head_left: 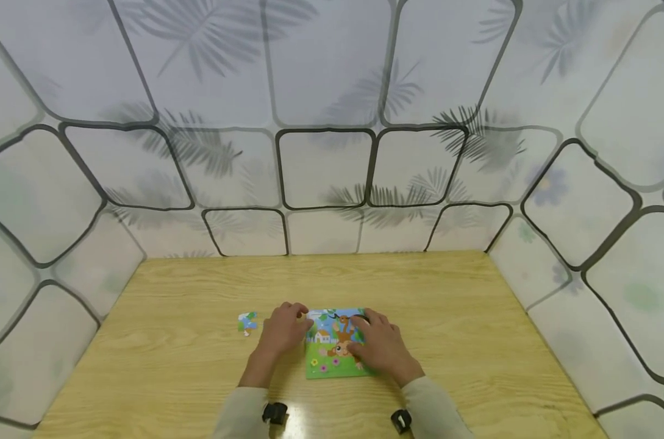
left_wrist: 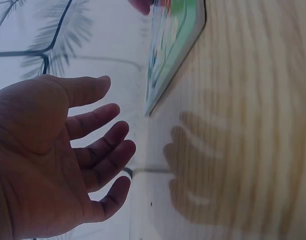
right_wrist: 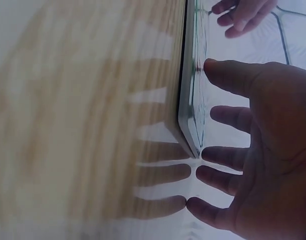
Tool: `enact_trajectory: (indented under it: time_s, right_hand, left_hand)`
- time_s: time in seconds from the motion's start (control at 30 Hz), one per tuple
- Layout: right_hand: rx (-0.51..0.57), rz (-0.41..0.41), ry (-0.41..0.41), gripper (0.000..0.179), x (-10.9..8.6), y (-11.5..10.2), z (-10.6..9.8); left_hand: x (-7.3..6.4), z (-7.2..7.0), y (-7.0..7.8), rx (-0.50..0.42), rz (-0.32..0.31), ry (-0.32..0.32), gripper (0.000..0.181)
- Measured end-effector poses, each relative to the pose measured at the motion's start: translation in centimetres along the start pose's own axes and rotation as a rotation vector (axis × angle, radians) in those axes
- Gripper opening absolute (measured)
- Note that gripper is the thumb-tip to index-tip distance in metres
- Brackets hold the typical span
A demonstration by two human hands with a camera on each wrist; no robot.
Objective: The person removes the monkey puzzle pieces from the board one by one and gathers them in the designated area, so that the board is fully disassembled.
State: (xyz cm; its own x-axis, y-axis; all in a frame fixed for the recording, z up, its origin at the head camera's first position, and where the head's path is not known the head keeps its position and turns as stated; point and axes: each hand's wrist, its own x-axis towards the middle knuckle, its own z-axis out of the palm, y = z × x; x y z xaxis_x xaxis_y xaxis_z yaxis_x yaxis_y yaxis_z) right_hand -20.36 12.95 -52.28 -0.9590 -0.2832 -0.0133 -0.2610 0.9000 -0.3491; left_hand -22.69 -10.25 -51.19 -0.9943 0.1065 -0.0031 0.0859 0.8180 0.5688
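A jigsaw puzzle [head_left: 323, 356] with a monkey, a small house and flowers on green grass lies flat on the wooden table. My right hand [head_left: 383, 344] reaches over its right side, fingers spread and covering part of the picture. In the right wrist view the thumb [right_wrist: 227, 75] of that hand is right at the picture face. My left hand [head_left: 282, 332] is at the puzzle's left edge, holding nothing. Its fingers [left_wrist: 110, 160] are loosely bent in the left wrist view, beside a corner of the puzzle [left_wrist: 175, 45].
Loose puzzle pieces [head_left: 247, 322] in blue, green and white lie on the table [head_left: 189, 366] to the left of my left hand. Patterned cloth walls [head_left: 326, 171] rise at the table's back and on both sides. Each wrist wears a black strap device [head_left: 275, 413].
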Motion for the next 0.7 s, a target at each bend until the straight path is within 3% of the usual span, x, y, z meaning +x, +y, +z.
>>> enact_trajectory:
  time_s: [0.27, 0.57, 0.7]
  right_hand:
    - [-0.046, -0.004, -0.015, 0.054, 0.1, -0.4, 0.2]
    - [-0.066, -0.007, -0.022, 0.054, -0.1, -0.6, 0.0]
    - [-0.074, -0.005, -0.013, 0.054, 0.0, -0.6, 0.1]
  left_hand:
    - [0.4, 2.0, 1.5, 0.065, 0.025, -0.053, 0.031]
    - [0.7, 3.5, 2.7, 0.148, -0.005, 0.007, 0.034]
    - [0.7, 3.7, 3.1, 0.158, -0.033, 0.006, 0.035]
